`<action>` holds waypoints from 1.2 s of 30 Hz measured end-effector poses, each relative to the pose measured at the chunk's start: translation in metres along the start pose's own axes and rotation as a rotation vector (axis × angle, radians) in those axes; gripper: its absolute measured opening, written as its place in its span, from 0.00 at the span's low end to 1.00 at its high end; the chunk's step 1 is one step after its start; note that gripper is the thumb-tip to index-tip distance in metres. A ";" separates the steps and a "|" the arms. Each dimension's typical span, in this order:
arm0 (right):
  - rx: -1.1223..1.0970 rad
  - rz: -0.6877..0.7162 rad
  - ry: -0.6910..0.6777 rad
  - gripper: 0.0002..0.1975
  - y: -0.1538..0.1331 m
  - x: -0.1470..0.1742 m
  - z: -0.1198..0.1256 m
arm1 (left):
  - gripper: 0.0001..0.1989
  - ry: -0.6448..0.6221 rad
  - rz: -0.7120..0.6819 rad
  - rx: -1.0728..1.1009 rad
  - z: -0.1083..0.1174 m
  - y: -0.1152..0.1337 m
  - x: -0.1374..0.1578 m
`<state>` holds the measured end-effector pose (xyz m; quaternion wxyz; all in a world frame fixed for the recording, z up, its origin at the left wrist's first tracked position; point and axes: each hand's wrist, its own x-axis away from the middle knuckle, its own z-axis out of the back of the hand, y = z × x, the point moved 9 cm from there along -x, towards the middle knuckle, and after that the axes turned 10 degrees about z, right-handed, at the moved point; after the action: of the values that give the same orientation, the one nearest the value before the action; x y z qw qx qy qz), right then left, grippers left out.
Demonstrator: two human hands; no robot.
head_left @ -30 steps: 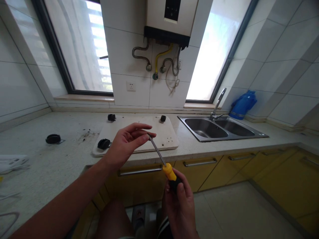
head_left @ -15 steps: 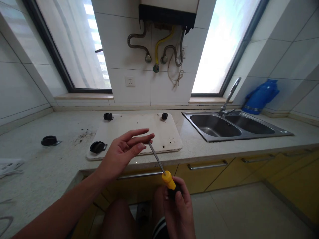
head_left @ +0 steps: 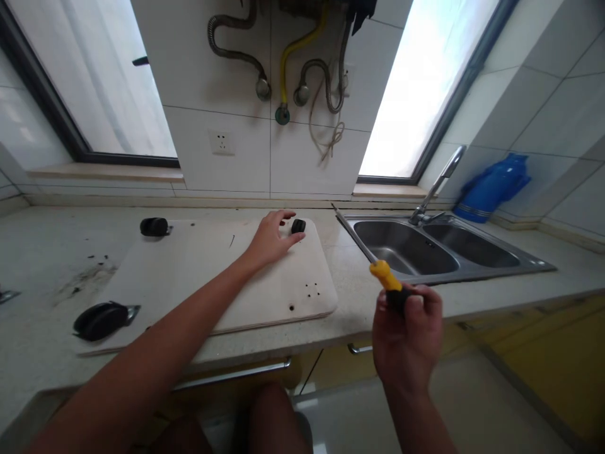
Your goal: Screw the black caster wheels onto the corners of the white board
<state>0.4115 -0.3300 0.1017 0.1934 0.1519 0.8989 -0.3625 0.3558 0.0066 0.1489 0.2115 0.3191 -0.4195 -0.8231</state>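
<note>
My right hand (head_left: 407, 331) grips a screwdriver (head_left: 387, 275) by its yellow and black handle, with the shaft tilted up and to the left over the sink's near left corner. At the far right corner of a pale board (head_left: 255, 284), my left hand (head_left: 274, 238) reaches out with thumb and fingers apart beside a small black caster wheel (head_left: 298, 226). Whether the fingers touch that wheel I cannot tell. Two more black casters lie on the board's left side, one at the far corner (head_left: 155, 227) and one at the near corner (head_left: 104, 320). Small holes show in the near right corner.
A double steel sink (head_left: 347, 222) with a tap (head_left: 437, 183) is set into the counter at right, and a blue bundle (head_left: 494, 186) leans behind it. Dark crumbs (head_left: 87, 280) lie left of the board. Hoses (head_left: 288, 57) hang on the wall ahead.
My left hand has left the screwdriver's tip and reached forward to the far right caster. My right hand has moved right and up with the screwdriver. The view has tilted down and come closer.
</note>
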 end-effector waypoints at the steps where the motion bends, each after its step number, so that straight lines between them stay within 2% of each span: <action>1: 0.019 0.096 0.007 0.19 -0.006 -0.022 -0.010 | 0.27 -0.006 -0.047 -0.036 -0.009 -0.002 -0.012; 4: 0.010 0.354 -0.055 0.17 -0.021 -0.076 -0.050 | 0.30 -0.093 -0.157 -0.017 -0.027 -0.013 -0.032; 6: -0.007 0.502 -0.136 0.13 -0.029 -0.101 -0.084 | 0.30 -0.123 -0.204 0.024 -0.027 -0.022 -0.034; 8: -0.009 0.618 -0.223 0.07 -0.034 -0.115 -0.120 | 0.26 -0.117 -0.267 0.024 -0.023 -0.025 -0.031; 10: 0.016 0.749 -0.297 0.03 -0.038 -0.119 -0.155 | 0.21 -0.098 -0.347 -0.007 -0.019 -0.020 -0.025; 12: 0.093 0.844 -0.384 0.05 -0.037 -0.115 -0.190 | 0.18 -0.069 -0.399 -0.038 -0.017 -0.015 -0.021; 16: 0.162 1.040 -0.602 0.04 -0.024 -0.092 -0.242 | 0.15 -0.037 -0.411 -0.093 -0.019 -0.013 -0.022; 18: 0.133 1.087 -0.671 0.03 -0.011 -0.083 -0.254 | 0.16 -0.018 -0.415 -0.127 -0.020 -0.016 -0.024; 21: 0.089 1.085 -0.728 0.05 0.013 -0.075 -0.260 | 0.17 0.028 -0.421 -0.187 -0.021 -0.019 -0.026; 25: 0.186 1.065 -0.860 0.06 0.041 -0.063 -0.266 | 0.18 0.072 -0.403 -0.217 -0.019 -0.019 -0.026; 30: 0.345 0.963 -0.916 0.10 0.067 -0.060 -0.269 | 0.19 0.017 -0.346 -0.193 -0.019 -0.019 -0.025; 36: 0.499 0.956 -0.964 0.10 0.088 -0.058 -0.274 | 0.21 -0.018 -0.277 -0.208 -0.021 -0.024 -0.025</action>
<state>0.4337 -0.0818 0.2575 0.6655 0.3914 0.4393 -0.4593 0.3862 0.0245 0.1286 0.1240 0.3429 -0.2860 -0.8861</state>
